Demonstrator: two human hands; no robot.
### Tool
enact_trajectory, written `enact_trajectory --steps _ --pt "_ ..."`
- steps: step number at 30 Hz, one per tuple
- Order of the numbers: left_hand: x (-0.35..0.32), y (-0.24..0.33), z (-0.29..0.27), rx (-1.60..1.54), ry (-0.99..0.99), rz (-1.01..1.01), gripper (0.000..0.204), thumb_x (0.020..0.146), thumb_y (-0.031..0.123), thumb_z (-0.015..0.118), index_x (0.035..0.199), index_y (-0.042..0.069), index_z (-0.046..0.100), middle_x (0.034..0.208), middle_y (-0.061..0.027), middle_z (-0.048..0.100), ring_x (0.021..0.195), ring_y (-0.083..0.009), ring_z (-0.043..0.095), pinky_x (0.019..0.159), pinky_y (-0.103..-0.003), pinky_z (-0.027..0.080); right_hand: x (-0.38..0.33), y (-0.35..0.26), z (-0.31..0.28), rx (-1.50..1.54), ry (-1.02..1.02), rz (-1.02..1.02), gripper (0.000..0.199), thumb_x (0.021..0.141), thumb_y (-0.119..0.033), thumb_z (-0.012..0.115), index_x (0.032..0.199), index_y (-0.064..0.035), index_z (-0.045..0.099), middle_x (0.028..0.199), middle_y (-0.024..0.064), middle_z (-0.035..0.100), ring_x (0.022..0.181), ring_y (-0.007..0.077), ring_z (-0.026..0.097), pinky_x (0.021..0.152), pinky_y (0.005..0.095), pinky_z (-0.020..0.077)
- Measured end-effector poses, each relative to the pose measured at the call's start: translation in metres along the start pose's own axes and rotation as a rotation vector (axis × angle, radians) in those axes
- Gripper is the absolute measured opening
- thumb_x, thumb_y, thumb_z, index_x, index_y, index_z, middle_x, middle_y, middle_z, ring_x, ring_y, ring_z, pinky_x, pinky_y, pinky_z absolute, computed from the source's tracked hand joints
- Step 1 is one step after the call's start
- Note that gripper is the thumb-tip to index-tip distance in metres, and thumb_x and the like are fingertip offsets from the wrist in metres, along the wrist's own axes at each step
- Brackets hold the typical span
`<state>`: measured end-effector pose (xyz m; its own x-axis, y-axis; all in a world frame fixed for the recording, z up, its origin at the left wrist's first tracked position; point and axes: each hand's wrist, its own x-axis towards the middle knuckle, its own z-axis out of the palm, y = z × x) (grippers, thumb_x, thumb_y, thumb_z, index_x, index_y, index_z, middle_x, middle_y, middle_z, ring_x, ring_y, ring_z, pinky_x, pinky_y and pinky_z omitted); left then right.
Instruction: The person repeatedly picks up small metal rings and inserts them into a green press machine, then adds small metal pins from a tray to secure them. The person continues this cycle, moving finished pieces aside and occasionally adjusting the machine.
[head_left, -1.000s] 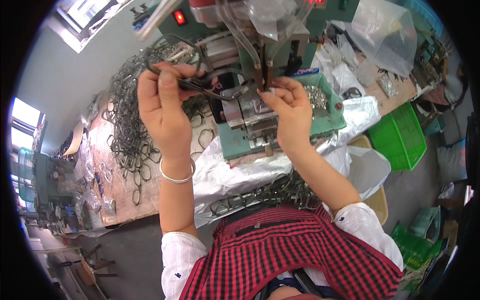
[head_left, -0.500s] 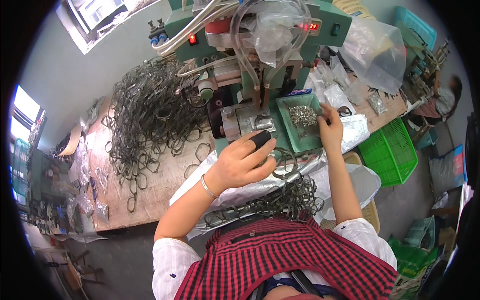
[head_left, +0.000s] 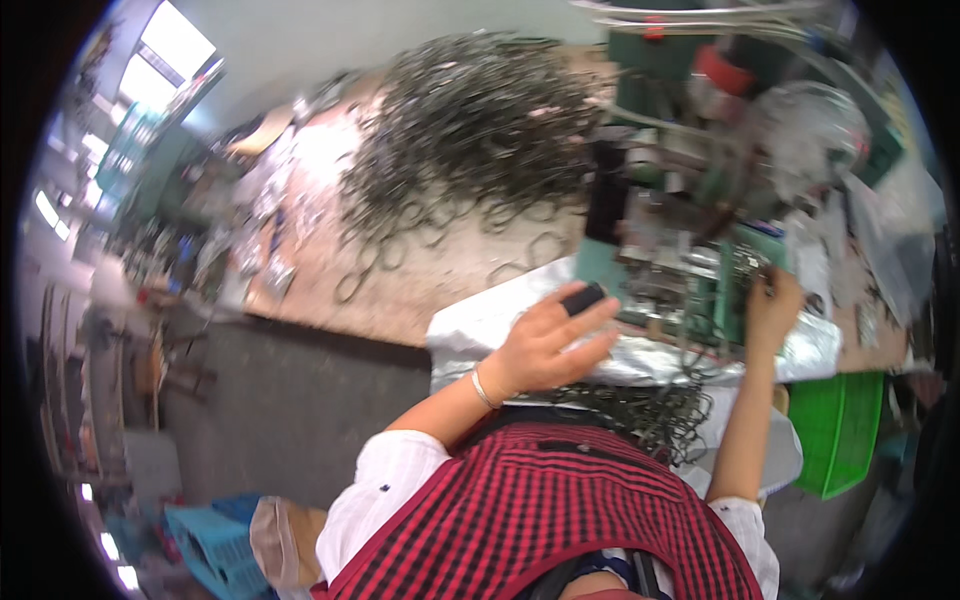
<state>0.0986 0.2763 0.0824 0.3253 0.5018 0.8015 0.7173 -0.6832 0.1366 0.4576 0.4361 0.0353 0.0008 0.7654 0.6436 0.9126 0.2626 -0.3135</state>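
Note:
My left hand, with a black sleeve on one finger, hovers over silvery sheeting left of the press. Its fingers are stretched out and slightly apart; no held thing shows, and the thumb is hidden. My right hand reaches to the right side of a green tray that contains small shiny metal bits. Its fingers are bent together there, and motion blur hides what they pinch. Dark wire-like loops lie heaped at the front edge by my apron.
A large heap of dark loops covers the back of the wooden table. A green plastic basket stands at the right. Clear plastic bags hang about the press. A blue basket sits on the floor at left.
The view has swung left, so the press and tray appear farther right and blurred. My left hand has drawn away leftward from the press; my right fingers have moved in over the tray's bits.

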Motion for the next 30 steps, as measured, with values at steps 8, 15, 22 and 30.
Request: enact_trajectory --steps 8,15,22,30 --pt "-0.133 -0.119 -0.205 0.584 0.01 -1.019 0.032 0.084 0.015 0.074 0.116 0.008 0.072 0.121 -0.0169 0.069 0.114 -0.0357 0.063 0.101 -0.044 0.048 0.016 -0.009 0.004 0.14 -0.118 0.111 0.016 0.092 -0.016 0.069 0.103 -0.0052 0.074 0.099 0.0119 0.076 0.09 0.033 0.071 0.081 0.0409 0.0552" --pt "-0.233 -0.176 -0.142 0.623 0.01 -1.256 0.02 0.083 0.016 0.074 0.102 0.009 0.073 0.108 -0.0096 0.072 0.101 -0.0307 0.064 0.091 -0.044 0.05 0.004 -0.02 0.003 0.399 -0.111 0.256 0.019 0.094 -0.011 0.069 0.111 -0.0039 0.075 0.1 0.0127 0.077 0.089 0.022 0.073 0.083 0.033 0.0552" --pt "-0.143 -0.147 -0.055 0.189 0.076 -0.997 0.022 0.1 0.019 0.062 0.116 0.003 0.06 0.104 -0.0186 0.071 0.097 -0.0409 0.067 0.083 -0.046 0.052 -0.047 0.007 -0.047 0.45 -0.031 0.404 0.019 0.089 -0.005 0.075 0.108 -0.0019 0.077 0.102 0.0074 0.077 0.094 0.0168 0.071 0.088 0.0307 0.0535" --pt "-0.039 -0.139 -0.059 0.486 -0.496 -1.167 0.027 0.094 0.03 0.057 0.094 0.002 0.058 0.082 -0.0225 0.069 0.083 -0.0495 0.065 0.073 -0.052 0.051 0.046 -0.119 -0.063 0.932 -0.314 0.154 0.026 0.082 -0.007 0.077 0.107 0.0012 0.073 0.093 0.0057 0.074 0.088 0.012 0.068 0.083 0.0276 0.0527"
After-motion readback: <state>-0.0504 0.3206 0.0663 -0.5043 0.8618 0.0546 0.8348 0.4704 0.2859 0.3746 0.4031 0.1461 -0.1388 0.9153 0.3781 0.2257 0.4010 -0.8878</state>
